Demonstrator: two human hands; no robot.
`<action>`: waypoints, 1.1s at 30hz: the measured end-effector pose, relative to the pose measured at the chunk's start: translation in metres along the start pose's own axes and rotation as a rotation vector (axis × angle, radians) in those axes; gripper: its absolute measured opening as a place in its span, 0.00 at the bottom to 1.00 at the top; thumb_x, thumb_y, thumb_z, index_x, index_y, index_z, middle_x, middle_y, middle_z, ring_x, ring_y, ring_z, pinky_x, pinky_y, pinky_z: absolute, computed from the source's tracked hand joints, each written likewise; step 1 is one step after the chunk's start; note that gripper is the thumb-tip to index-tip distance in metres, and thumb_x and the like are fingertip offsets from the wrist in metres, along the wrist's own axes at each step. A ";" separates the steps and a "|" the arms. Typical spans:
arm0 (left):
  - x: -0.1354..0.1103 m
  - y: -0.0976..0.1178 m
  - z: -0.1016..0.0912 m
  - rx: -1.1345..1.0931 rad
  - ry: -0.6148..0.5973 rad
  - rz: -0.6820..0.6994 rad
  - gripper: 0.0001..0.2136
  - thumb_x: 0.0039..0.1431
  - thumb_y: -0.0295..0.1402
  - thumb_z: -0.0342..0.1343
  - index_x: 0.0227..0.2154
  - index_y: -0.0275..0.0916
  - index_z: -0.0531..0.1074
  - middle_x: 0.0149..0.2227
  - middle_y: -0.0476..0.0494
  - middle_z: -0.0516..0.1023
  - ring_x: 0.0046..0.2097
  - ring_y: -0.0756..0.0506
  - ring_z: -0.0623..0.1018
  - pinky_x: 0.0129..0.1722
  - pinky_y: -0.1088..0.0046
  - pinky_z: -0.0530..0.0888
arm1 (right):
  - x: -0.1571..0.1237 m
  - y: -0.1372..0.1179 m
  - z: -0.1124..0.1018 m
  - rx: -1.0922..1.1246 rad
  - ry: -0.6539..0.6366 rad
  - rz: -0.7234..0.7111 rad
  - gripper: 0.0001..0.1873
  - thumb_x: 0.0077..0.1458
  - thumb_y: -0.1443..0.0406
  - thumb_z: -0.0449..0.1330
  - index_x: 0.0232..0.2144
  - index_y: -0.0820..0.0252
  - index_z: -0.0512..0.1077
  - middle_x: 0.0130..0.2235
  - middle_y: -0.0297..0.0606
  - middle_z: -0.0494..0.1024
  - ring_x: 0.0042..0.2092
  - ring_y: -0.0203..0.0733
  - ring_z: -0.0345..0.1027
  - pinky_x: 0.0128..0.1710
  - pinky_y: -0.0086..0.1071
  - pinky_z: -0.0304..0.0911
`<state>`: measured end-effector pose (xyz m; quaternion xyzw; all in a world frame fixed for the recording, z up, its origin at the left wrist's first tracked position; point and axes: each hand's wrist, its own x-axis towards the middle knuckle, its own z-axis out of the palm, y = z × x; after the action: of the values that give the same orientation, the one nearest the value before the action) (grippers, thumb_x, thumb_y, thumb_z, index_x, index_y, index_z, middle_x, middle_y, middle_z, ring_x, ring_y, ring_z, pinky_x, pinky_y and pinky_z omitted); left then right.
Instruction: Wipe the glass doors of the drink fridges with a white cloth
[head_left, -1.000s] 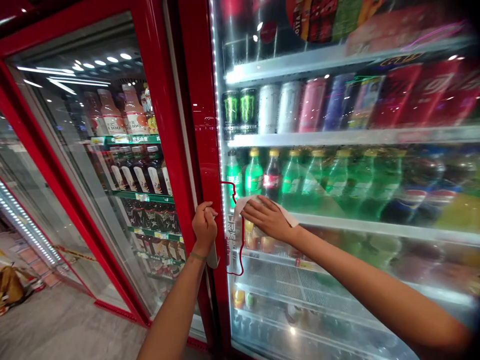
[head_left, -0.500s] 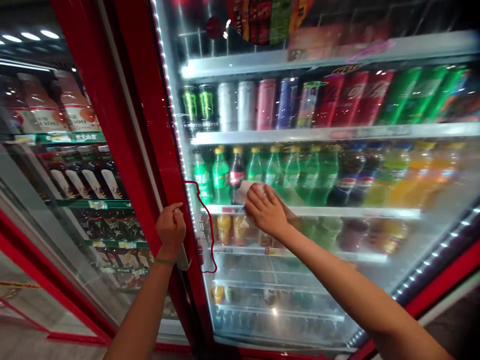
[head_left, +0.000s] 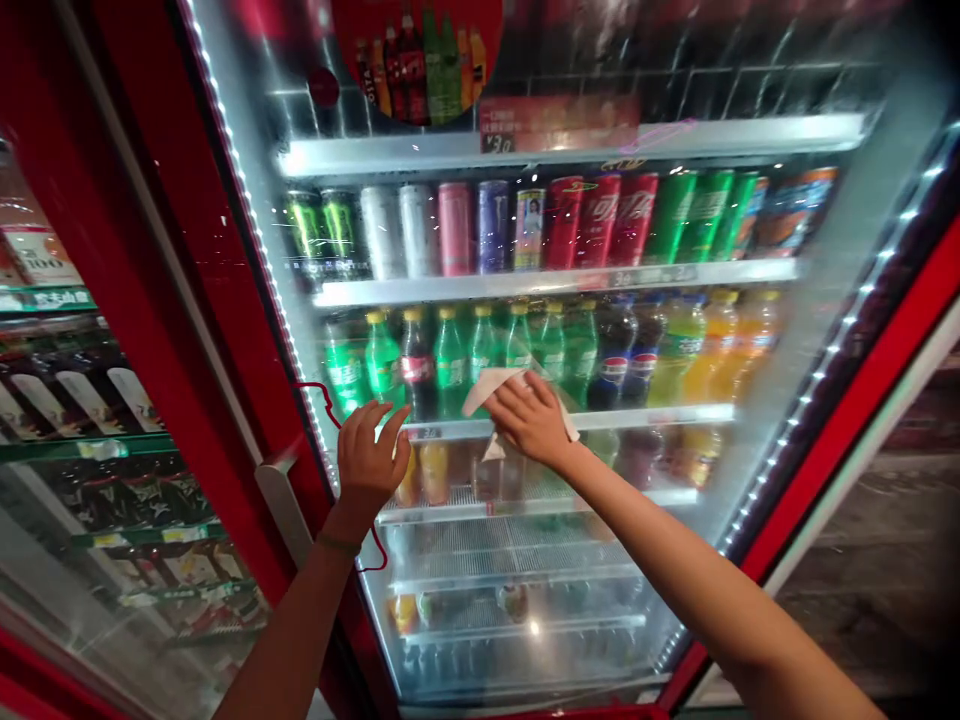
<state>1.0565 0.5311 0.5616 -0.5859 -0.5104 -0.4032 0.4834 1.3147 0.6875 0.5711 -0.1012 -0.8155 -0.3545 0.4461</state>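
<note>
My right hand (head_left: 528, 418) lies over a thin white cloth (head_left: 489, 388) and holds it against the glass door (head_left: 517, 540) of the drinks fridge. Corners of the cloth stick out around the fingers and below the palm. To its left, my left hand (head_left: 373, 452) is raised in front of the glass with fingers apart and holds nothing. I cannot tell whether its fingertips touch the pane. The door handle (head_left: 286, 505), a pale metal grip on the red frame, is just left of my left wrist.
Behind the glass, shelves hold drink cans (head_left: 455, 230) and several green bottles (head_left: 451, 360). A round drinks sticker (head_left: 420, 60) is on the upper glass. At left, another fridge holds dark bottles (head_left: 67, 385). A red door frame (head_left: 795, 500) runs along the right.
My left hand has left the handle side of the red frame, moved right and opened its fingers. The view has shifted right. My right hand stays on the glass with more cloth showing.
</note>
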 end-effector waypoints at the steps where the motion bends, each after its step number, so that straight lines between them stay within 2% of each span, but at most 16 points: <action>1: 0.003 0.006 0.005 -0.010 0.000 -0.012 0.19 0.63 0.31 0.56 0.57 0.46 0.75 0.54 0.38 0.76 0.62 0.36 0.72 0.64 0.52 0.67 | -0.005 0.005 -0.003 -0.026 0.010 0.106 0.25 0.65 0.63 0.56 0.63 0.51 0.69 0.62 0.43 0.75 0.67 0.53 0.63 0.70 0.57 0.52; 2: 0.005 0.012 0.009 -0.015 0.005 -0.018 0.19 0.63 0.32 0.56 0.57 0.46 0.75 0.55 0.38 0.76 0.63 0.36 0.71 0.65 0.51 0.66 | -0.011 0.010 -0.005 -0.039 0.019 0.172 0.25 0.64 0.63 0.57 0.62 0.53 0.70 0.63 0.46 0.74 0.67 0.56 0.62 0.70 0.59 0.51; 3: 0.008 0.018 0.013 -0.012 0.011 -0.017 0.20 0.63 0.32 0.56 0.58 0.46 0.74 0.56 0.38 0.75 0.64 0.36 0.70 0.66 0.50 0.64 | -0.016 0.014 -0.008 -0.035 0.015 0.178 0.24 0.64 0.63 0.58 0.61 0.54 0.71 0.62 0.46 0.74 0.67 0.57 0.63 0.70 0.59 0.51; 6: 0.014 0.037 0.023 0.004 0.023 0.016 0.21 0.63 0.32 0.57 0.59 0.47 0.73 0.57 0.38 0.74 0.65 0.35 0.69 0.68 0.48 0.61 | -0.028 0.027 -0.015 0.041 -0.055 -0.040 0.22 0.65 0.62 0.57 0.60 0.47 0.72 0.58 0.38 0.79 0.64 0.50 0.67 0.69 0.53 0.57; 8: 0.019 0.051 0.029 -0.016 0.020 0.029 0.23 0.63 0.31 0.57 0.61 0.48 0.72 0.59 0.38 0.73 0.66 0.35 0.68 0.70 0.47 0.58 | -0.030 0.040 -0.022 0.048 -0.068 -0.096 0.23 0.66 0.62 0.56 0.62 0.44 0.70 0.58 0.35 0.79 0.63 0.46 0.68 0.68 0.50 0.58; 11: 0.024 0.075 0.036 -0.061 -0.002 0.019 0.24 0.63 0.30 0.57 0.62 0.48 0.70 0.60 0.38 0.73 0.68 0.35 0.66 0.71 0.44 0.55 | -0.031 0.055 -0.029 -0.037 -0.007 0.070 0.24 0.66 0.62 0.56 0.63 0.49 0.69 0.61 0.40 0.76 0.66 0.51 0.64 0.69 0.54 0.54; 13: 0.027 0.091 0.042 -0.080 -0.033 0.002 0.24 0.64 0.30 0.57 0.62 0.48 0.70 0.62 0.37 0.71 0.69 0.34 0.64 0.71 0.43 0.55 | -0.036 0.057 -0.032 -0.083 0.023 0.118 0.23 0.66 0.62 0.56 0.62 0.52 0.70 0.62 0.44 0.76 0.67 0.53 0.63 0.70 0.56 0.52; 16: 0.030 0.113 0.049 -0.088 -0.054 -0.053 0.24 0.64 0.31 0.57 0.63 0.47 0.69 0.65 0.34 0.67 0.71 0.33 0.61 0.70 0.41 0.55 | -0.050 0.059 -0.035 -0.082 0.052 -0.057 0.21 0.66 0.63 0.56 0.60 0.52 0.72 0.58 0.40 0.80 0.64 0.49 0.67 0.70 0.52 0.54; 18: 0.031 0.125 0.053 -0.086 -0.051 -0.097 0.24 0.65 0.31 0.56 0.63 0.46 0.69 0.66 0.33 0.65 0.72 0.32 0.59 0.71 0.40 0.54 | -0.056 0.069 -0.040 -0.062 0.074 -0.186 0.20 0.66 0.63 0.55 0.59 0.51 0.73 0.56 0.37 0.81 0.63 0.46 0.69 0.69 0.48 0.57; 19: 0.032 0.130 0.055 -0.087 -0.054 -0.119 0.24 0.65 0.31 0.56 0.63 0.45 0.69 0.67 0.33 0.65 0.72 0.32 0.58 0.71 0.39 0.53 | -0.056 0.077 -0.043 -0.062 0.087 -0.205 0.20 0.66 0.63 0.55 0.59 0.51 0.72 0.56 0.37 0.81 0.64 0.45 0.68 0.68 0.48 0.57; 22: 0.032 0.143 0.063 -0.087 -0.062 -0.193 0.24 0.65 0.32 0.56 0.64 0.44 0.68 0.68 0.32 0.65 0.73 0.32 0.57 0.71 0.38 0.51 | -0.052 0.100 -0.053 -0.107 0.107 -0.100 0.21 0.67 0.63 0.56 0.60 0.53 0.71 0.59 0.41 0.79 0.66 0.47 0.65 0.69 0.50 0.55; 25: 0.029 0.152 0.070 -0.069 -0.029 -0.237 0.26 0.65 0.31 0.55 0.66 0.42 0.65 0.70 0.30 0.61 0.74 0.32 0.54 0.71 0.38 0.49 | -0.056 0.104 -0.056 -0.119 0.098 0.006 0.20 0.67 0.63 0.56 0.60 0.54 0.71 0.60 0.43 0.78 0.66 0.50 0.65 0.70 0.53 0.52; 29: 0.025 0.158 0.076 -0.038 -0.008 -0.252 0.26 0.66 0.32 0.54 0.67 0.41 0.63 0.72 0.30 0.57 0.75 0.33 0.51 0.72 0.41 0.47 | -0.080 0.098 -0.051 -0.026 0.122 -0.144 0.18 0.68 0.63 0.54 0.57 0.54 0.73 0.55 0.38 0.81 0.64 0.45 0.68 0.72 0.50 0.49; 31: 0.025 0.161 0.079 -0.016 0.004 -0.262 0.26 0.67 0.33 0.54 0.67 0.38 0.63 0.72 0.29 0.56 0.75 0.33 0.51 0.73 0.42 0.46 | -0.085 0.105 -0.053 0.003 0.123 -0.208 0.19 0.68 0.64 0.54 0.57 0.53 0.73 0.56 0.35 0.81 0.65 0.43 0.66 0.72 0.47 0.48; 33: 0.026 0.163 0.082 0.016 0.037 -0.260 0.26 0.67 0.35 0.55 0.66 0.34 0.64 0.72 0.26 0.56 0.75 0.32 0.51 0.73 0.42 0.46 | -0.082 0.119 -0.059 -0.015 0.120 -0.181 0.20 0.68 0.63 0.55 0.59 0.52 0.72 0.59 0.35 0.79 0.67 0.43 0.63 0.72 0.46 0.48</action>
<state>1.2200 0.6151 0.5444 -0.5035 -0.5761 -0.4691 0.4411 1.4585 0.7468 0.5838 -0.0091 -0.7905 -0.4050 0.4594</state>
